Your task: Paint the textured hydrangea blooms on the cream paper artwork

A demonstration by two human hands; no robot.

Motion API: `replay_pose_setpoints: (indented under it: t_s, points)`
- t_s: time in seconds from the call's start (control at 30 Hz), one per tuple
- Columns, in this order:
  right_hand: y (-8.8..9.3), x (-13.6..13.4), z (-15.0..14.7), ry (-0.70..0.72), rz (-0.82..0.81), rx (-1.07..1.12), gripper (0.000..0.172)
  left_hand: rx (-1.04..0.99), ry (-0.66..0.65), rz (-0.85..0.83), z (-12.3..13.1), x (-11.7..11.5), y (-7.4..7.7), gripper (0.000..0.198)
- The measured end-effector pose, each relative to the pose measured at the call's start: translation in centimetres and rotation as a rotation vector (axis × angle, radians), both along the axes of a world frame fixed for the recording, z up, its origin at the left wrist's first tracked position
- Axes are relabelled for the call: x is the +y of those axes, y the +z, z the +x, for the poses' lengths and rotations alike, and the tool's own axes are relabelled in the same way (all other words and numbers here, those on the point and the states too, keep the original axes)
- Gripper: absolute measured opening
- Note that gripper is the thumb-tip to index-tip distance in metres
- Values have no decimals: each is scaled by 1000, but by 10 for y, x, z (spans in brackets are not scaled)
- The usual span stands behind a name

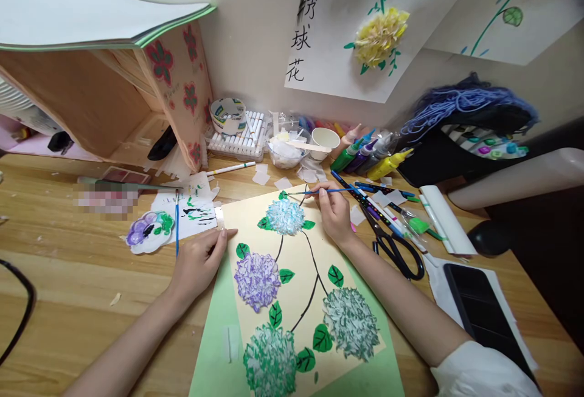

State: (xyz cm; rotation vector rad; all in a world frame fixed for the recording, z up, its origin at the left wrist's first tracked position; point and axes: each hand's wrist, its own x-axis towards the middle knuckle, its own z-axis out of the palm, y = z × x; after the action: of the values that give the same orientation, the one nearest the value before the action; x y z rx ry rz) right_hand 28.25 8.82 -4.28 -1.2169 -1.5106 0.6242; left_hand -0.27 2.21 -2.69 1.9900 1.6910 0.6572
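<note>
One thin brush [349,189], pinched in the right grip [334,211], tip at a leaf [282,195] left of it; light strokes, spread left hand [198,263] steadying the paper [294,269], should serve best.

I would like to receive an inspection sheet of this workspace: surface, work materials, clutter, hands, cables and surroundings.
Surface: wooden desk, light wood grain.
Job's things: cream sheet on green sheet, bearing four textured flower heads and green leaves.
Clutter: scissors right of the sheets; paint-smeared palette left; paper scraps and paint tubes toward the wall.
Hands: left hand at the cream sheet's left edge, nothing seen in it; right hand holds blue paintbrush, tip near the topmost leaf.
Cables: nothing certain; black curved thing far left is unclear.
Surroundings: drawing with yellow flower on the wall; patterned box left.
</note>
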Motion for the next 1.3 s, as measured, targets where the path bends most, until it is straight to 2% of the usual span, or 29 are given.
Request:
replay_pose_setpoints:
  t_s: [0.33, 0.8, 1.13, 1.3]
  points:
    - [-2, -1, 1, -18, 71, -50, 20, -1, 7, -5, 1, 0, 1, 43]
    - [4, -2, -2, 66, 9, -89, 22, 7, 11, 3, 1, 0, 2, 43]
    - [1, -1, -1, 16, 52, -109, 23, 3, 6, -5, 1, 0, 1, 42]
    - [1, -3, 2, -45, 142, 18, 21, -11, 3, -10, 3, 0, 0, 42]
